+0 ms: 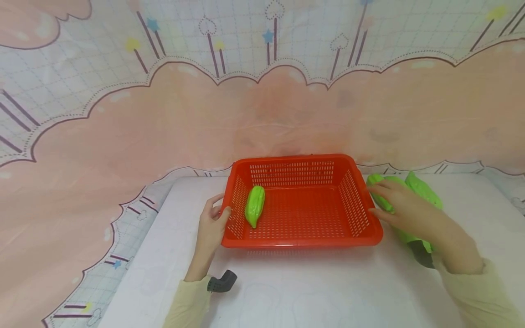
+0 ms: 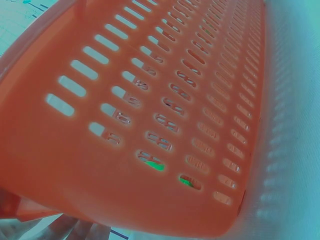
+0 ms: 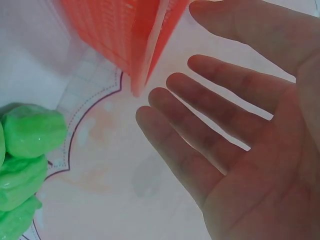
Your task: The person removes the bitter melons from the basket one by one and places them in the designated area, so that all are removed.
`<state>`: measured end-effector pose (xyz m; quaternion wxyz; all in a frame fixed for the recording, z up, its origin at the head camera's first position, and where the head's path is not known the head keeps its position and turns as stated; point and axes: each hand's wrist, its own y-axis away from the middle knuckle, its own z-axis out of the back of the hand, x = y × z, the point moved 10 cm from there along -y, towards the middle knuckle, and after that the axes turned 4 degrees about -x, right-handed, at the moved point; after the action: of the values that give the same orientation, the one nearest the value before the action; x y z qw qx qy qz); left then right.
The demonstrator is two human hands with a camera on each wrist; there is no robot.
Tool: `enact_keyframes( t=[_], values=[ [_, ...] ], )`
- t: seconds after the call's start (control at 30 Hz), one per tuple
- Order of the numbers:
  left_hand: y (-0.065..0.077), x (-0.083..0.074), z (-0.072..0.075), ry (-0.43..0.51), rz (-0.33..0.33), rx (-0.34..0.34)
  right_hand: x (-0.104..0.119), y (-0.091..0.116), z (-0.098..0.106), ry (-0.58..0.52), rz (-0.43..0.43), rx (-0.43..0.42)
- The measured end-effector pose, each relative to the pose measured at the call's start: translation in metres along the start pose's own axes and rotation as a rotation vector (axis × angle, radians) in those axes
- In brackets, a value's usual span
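A red plastic basket (image 1: 301, 243) with slotted walls appears tilted above the white table. One glossy green ridged fruit, like a star fruit (image 1: 255, 206), lies inside by the left wall. My left hand (image 1: 211, 227) grips the left rim, thumb over the edge and fingers outside. In the left wrist view the basket wall (image 2: 115, 180) hides most of that hand. At the right rim is my right hand (image 1: 410, 210), fingers straight and spread. The right wrist view shows this hand (image 3: 245, 135) holding nothing, its fingertips just apart from the basket (image 3: 112, 37).
Several more green fruits (image 1: 424, 189) lie on the table right of the basket, partly hidden behind the right hand. Black wrist-worn pieces (image 1: 223, 281) show at both sleeves. A patterned pink and white cloth (image 1: 287, 109) hangs behind the table (image 1: 283, 296).
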<state>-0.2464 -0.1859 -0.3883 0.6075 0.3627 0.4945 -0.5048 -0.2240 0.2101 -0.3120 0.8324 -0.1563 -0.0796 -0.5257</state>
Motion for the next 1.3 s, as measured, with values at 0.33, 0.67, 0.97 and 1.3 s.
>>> enact_keyframes(
  t=[0.33,0.67,0.97,1.3],
  values=[
    [0.000,0.001,-0.001,-0.002,0.003,0.006,0.016,-0.010,-0.003,0.005,0.041,0.001],
    [0.001,0.000,-0.001,0.001,0.002,0.008,0.027,-0.022,-0.009,0.006,0.042,0.026],
    [0.002,-0.001,-0.002,0.003,-0.001,0.016,0.041,-0.036,-0.013,-0.005,0.098,0.023],
    [-0.001,0.002,0.000,-0.002,0.002,-0.001,0.052,-0.048,-0.017,-0.003,0.122,0.043]
  ],
)
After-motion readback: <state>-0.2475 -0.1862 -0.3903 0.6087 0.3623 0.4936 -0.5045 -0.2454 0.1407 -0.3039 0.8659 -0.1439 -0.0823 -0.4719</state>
